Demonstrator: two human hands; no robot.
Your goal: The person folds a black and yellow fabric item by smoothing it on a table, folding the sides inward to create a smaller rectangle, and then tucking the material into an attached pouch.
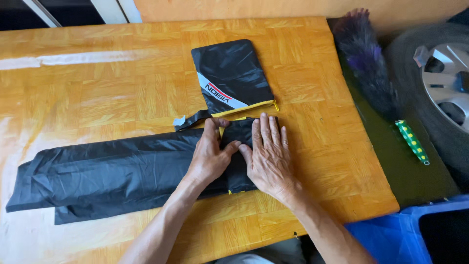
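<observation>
A long, folded black nylon sheet (pixel 107 176) lies flat across the wooden table (pixel 122 93), stretching from the left edge to the middle. My left hand (pixel 210 156) presses its right end, fingers curled over the fold. Beside it, my right hand (pixel 268 156) lies flat with fingers spread on the same folded end, where a yellow trim shows. Just beyond my hands rests a black pouch (pixel 232 76) with a grey and red stripe and a yellow-edged opening facing me.
A purple and black feather duster (pixel 364 58) with a green dotted handle (pixel 413 142) lies off the table's right edge. A car wheel (pixel 439 83) stands at the far right. A blue bin (pixel 391 234) sits at the lower right.
</observation>
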